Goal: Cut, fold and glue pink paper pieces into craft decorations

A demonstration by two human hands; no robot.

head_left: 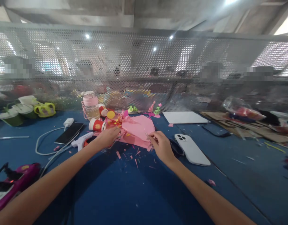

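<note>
Pink paper sheets (140, 126) lie on the blue table in front of me, with small pink scraps (136, 163) scattered nearer to me. My left hand (110, 136) rests at the left part of the paper, its fingers bent together; what they hold, if anything, is too small to tell. At the right edge of the sheets is my right hand (160, 144), thumb and index finger pinched on something tiny that I cannot make out. A red paper cup (97, 125) lies beside my left hand.
On the left are a glue gun (81, 140), a black phone (69, 133) with a white cable, and a pink-lidded bottle (90, 104). A white phone (192, 150) lies right of my right hand. Behind stands a perforated metal screen (139, 56); cardboard (228, 123) lies far right.
</note>
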